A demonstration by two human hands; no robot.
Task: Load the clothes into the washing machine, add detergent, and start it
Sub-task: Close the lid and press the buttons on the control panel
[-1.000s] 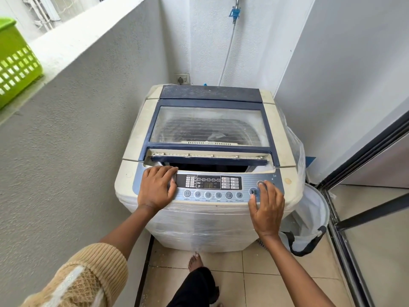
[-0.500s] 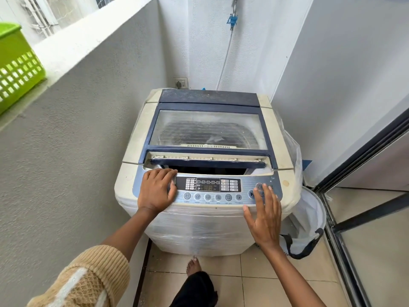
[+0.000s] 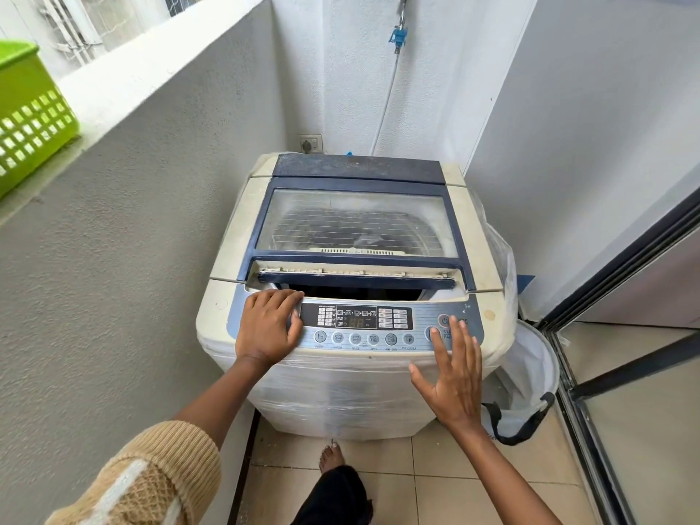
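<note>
Washing machine (image 3: 356, 297) start step: left hand (image 3: 267, 327) rests flat, holding nothing, at the panel's left edge; right hand (image 3: 452, 377), fingers spread and empty, should press the start button (image 3: 432, 332) squarely once.

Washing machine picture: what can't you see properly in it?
Head view only:
- Inside the drum: the dusty lid window blurs it, so clothes can't be confirmed.
- Start/pause button: partly covered by the right hand.
- Display digits: too small to read.
- Green basket: cut off by the left edge.
</note>
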